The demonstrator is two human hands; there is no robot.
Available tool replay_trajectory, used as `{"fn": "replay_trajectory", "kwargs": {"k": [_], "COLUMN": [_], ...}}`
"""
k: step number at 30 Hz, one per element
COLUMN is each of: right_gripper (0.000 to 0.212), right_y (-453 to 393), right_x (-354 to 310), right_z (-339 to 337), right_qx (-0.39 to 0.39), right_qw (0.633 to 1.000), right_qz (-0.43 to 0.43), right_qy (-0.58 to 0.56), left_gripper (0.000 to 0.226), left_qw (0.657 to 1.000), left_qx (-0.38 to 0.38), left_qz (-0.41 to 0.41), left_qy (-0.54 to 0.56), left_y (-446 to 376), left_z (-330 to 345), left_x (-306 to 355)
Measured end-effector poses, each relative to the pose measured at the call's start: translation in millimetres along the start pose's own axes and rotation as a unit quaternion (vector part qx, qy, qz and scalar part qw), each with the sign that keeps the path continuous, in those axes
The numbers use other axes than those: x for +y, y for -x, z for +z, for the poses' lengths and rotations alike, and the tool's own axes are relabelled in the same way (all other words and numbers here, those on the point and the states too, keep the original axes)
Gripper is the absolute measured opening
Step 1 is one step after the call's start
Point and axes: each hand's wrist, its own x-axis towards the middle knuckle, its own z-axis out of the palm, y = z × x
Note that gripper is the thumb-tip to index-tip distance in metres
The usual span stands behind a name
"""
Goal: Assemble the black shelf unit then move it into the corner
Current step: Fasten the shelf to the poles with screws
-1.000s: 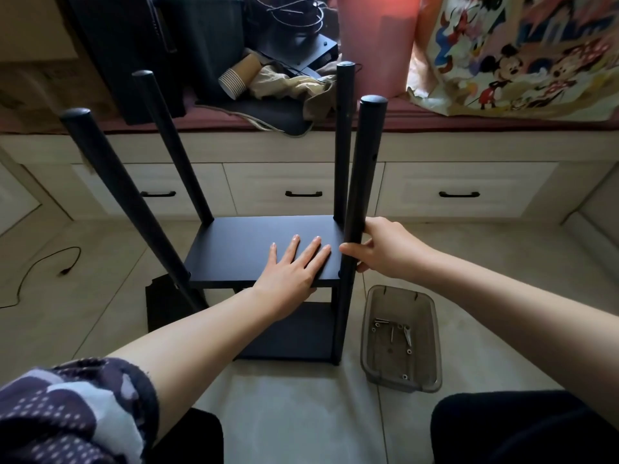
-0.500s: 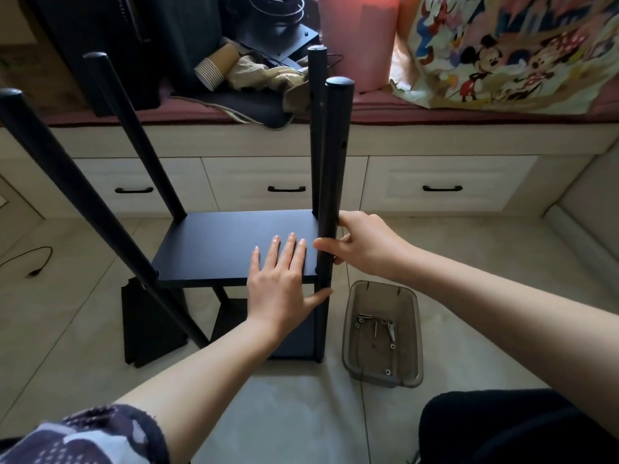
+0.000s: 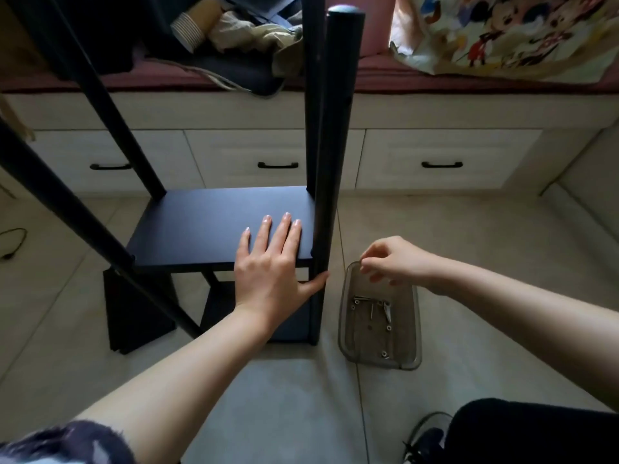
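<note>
Two hands: left (image 3: pixel 268 262) flat on black shelf (image 3: pixel 214 226), right (image 3: pixel 395 261) loosely curled, holding nothing, above tiled floor (image 3: pixel 469 236).

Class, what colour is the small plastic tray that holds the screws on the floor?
The small plastic tray is translucent smoky grey, seen in the head view.

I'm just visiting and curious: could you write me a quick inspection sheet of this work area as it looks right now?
Surface: pale tiled floor.
Job's things: black shelf unit standing on the floor, four posts up; grey tray beside it holds loose screws.
Clutter: paper cups and crumpled cloth on the bench; cartoon-print bag at right.
Hands: left hand flat on the shelf board, thumb against the near post; right hand over the tray, fingers curled, nothing visibly held.
Cables: black cable on the floor, far left.
Surroundings: cream drawers with black handles.
</note>
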Motion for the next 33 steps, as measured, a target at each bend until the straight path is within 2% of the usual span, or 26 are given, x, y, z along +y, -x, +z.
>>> {"fn": "replay_trajectory", "kwargs": {"k": [8, 12, 17, 20, 25, 33], "right_gripper": [0.028, 0.03, 0.014, 0.027, 0.036, 0.034], "right_y": [-60.7, -86.7, -114.5, -127.5, -139.0, -142.0], "right_x": [81.0, 120.3, 153.9, 167.9, 175.4, 187.4], "right_z": [59.5, 90.0, 113.3, 121.6, 119.6, 132.7], "right_qx": [-0.045, -0.064, -0.059, -0.042, -0.031, 0.036], "right_qw": [0.986, 0.974, 0.974, 0.975, 0.969, 0.972], "right_qz": [0.106, 0.155, 0.161, 0.146, 0.111, 0.1], "right_qy": [0.121, 0.151, 0.145, 0.163, 0.219, 0.211], "left_gripper": [0.086, 0.085, 0.084, 0.083, 0.081, 0.08], "left_qw": [1.0, 1.0, 0.999, 0.999, 0.999, 0.999], "left_qx": [0.018, 0.003, -0.021, -0.016, -0.015, 0.006], "left_qz": [0.005, 0.007, 0.008, 0.01, 0.004, 0.006], "left_qy": [-0.019, -0.022, -0.028, -0.029, -0.034, -0.039], "left_y": [2.9, 3.7, 3.0, 3.7, 2.1, 2.0], "left_z": [2.1, 1.2, -3.1, -2.4, -2.7, 1.6], "left_x": [-0.5, -1.6, 0.0, -0.2, 1.6, 2.0]}}
